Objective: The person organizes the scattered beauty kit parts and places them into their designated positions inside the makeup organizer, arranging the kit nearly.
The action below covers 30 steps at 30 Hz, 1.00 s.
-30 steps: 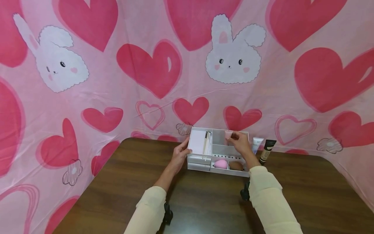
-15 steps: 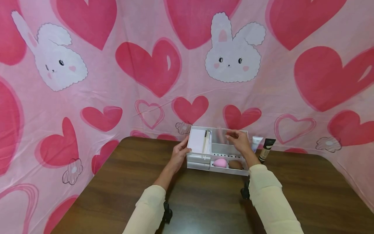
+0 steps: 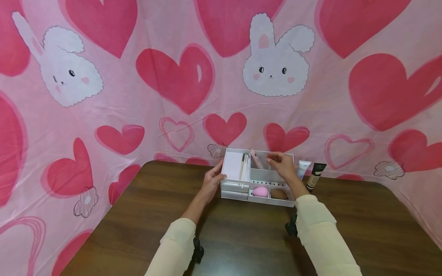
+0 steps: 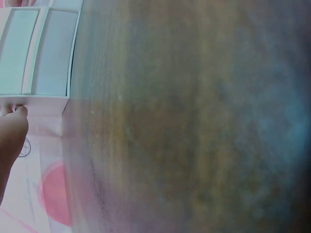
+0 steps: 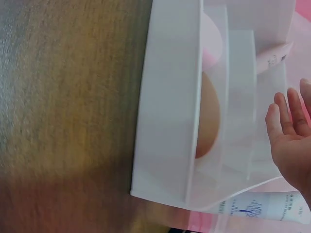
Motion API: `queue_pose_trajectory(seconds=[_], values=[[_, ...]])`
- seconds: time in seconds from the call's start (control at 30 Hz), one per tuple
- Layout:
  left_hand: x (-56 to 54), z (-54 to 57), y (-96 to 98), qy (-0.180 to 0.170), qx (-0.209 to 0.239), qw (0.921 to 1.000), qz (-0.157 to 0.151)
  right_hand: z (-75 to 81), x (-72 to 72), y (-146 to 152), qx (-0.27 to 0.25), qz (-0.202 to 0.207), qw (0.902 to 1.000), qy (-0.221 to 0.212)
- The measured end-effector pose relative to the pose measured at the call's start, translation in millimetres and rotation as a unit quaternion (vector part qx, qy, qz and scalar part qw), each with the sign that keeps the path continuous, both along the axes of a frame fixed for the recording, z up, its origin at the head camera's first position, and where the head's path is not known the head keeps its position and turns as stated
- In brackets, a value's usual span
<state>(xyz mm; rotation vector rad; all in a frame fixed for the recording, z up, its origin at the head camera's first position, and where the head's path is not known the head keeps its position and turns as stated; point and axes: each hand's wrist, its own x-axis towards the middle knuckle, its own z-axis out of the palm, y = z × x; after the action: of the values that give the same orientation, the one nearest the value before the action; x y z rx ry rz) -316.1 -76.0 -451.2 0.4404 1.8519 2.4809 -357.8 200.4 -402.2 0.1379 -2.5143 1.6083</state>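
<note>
A white makeup organizer [image 3: 266, 176] stands on the table; its drawer fronts [image 4: 54, 53] show in the left wrist view. My left hand [image 3: 210, 184] holds its left side, thumb at the front corner. A slim pink tube [image 3: 256, 158] leans in the back compartment, just right of the brush section. Over the same compartment hovers my right hand [image 3: 284, 166], fingers loosely extended and nothing in them. In the right wrist view the pink tube [image 5: 273, 57] lies apart from the fingertips. A pink makeup sponge [image 3: 260, 192] and a brown one [image 3: 278, 194] sit in the front compartments.
Right of the organizer stand a white tube [image 3: 304, 168] and a black-and-beige tube [image 3: 315, 177]. Several makeup brushes [image 3: 244, 166] fill a narrow slot. Brown wooden table [image 3: 241, 237] extends in front, and a pink heart-printed cloth [image 3: 228, 103] hangs behind.
The pink tube has left my right hand's fingers and moved left, now leaning in the back compartment. My left hand stays on the organizer.
</note>
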Motion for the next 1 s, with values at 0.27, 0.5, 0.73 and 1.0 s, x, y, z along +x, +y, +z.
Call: queue_pose_trajectory(seconds=[0.27, 0.5, 0.73, 1.0], values=[[0.2, -0.1, 0.2, 0.003, -0.003, 1.0, -0.001, 24.5, 14.3, 8.6, 0.022, 0.022, 0.9983, 0.05], [-0.9, -0.1, -0.1, 0.0, -0.001, 1.0, 0.001, 49.1, 34.5, 25.5, 0.084, 0.05, 0.9918, 0.082], [1.2, 1.0, -1.2, -0.003, -0.009, 1.0, 0.0, 57.8, 56.1, 49.9, 0.11, 0.057, 0.9861, 0.111], [2.6, 3.1, -1.0, -0.003, -0.011, 0.9999, -0.005, 55.9, 66.6, 91.0, 0.014, 0.035, 0.984, 0.174]])
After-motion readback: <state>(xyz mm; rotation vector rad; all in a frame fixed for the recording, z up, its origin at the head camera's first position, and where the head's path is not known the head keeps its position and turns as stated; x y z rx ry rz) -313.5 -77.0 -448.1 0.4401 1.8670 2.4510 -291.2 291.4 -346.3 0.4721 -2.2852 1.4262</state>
